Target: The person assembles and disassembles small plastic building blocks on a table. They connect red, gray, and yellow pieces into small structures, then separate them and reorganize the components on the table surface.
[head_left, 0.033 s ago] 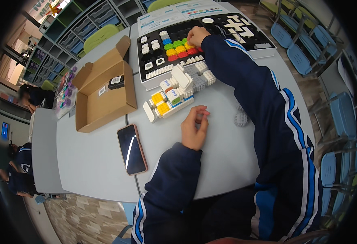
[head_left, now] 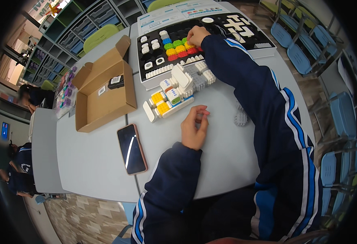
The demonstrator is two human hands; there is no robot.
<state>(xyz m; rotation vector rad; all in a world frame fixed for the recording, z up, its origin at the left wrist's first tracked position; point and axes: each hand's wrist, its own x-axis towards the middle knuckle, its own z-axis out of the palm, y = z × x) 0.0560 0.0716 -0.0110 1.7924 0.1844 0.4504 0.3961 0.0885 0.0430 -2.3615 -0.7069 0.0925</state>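
At the far side of the table, my right hand [head_left: 198, 35] reaches over the black-lined kit tray [head_left: 142, 74], its fingers closed at a yellow building block [head_left: 189, 45] among green, yellow and red ones. The sleeve covers part of the tray. My left hand [head_left: 194, 129] rests on the table, fingers loosely curled and apart, with nothing in it. Just beyond it lies an assembled block model [head_left: 173, 95] of white, yellow and grey pieces. A loose grey studded block [head_left: 241, 118] sits partly under my right forearm.
An open cardboard box [head_left: 105, 101] with a small black item [head_left: 116, 82] inside stands to the left. Nearer lies a phone [head_left: 132, 149] with a dark screen. A printed sheet [head_left: 162, 21] is behind the tray. Blue chairs [head_left: 300, 53] line the right; other people are at the far left.
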